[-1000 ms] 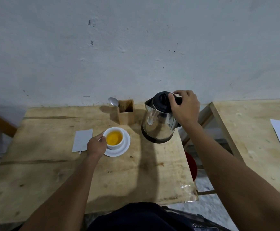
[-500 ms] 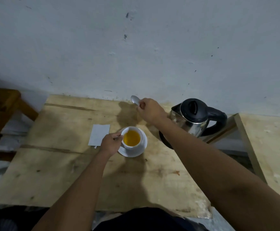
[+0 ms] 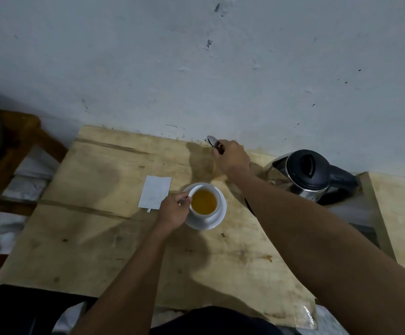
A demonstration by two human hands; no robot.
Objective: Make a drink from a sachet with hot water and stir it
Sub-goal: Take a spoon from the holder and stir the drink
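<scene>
Your wooden table (image 3: pixel 95 238) carries everything, with the kettle (image 3: pixel 310 176) set down at its far right edge and out of the way. The cup (image 3: pixel 205 201) of orange drink sits on its saucer (image 3: pixel 217 220) mid-table, your left hand (image 3: pixel 173 210) curled against its near side; keep that hold while you stir. The flat white sachet (image 3: pixel 155 192) lies just left of the cup. Your right hand (image 3: pixel 232 159) is pinching a spoon (image 3: pixel 212 140) by the far wall, bowl end up. Turn it bowl-down, then stir gently, because the drink looks fairly full. Your hand hides the spoon's handle and whatever it stands in.
</scene>
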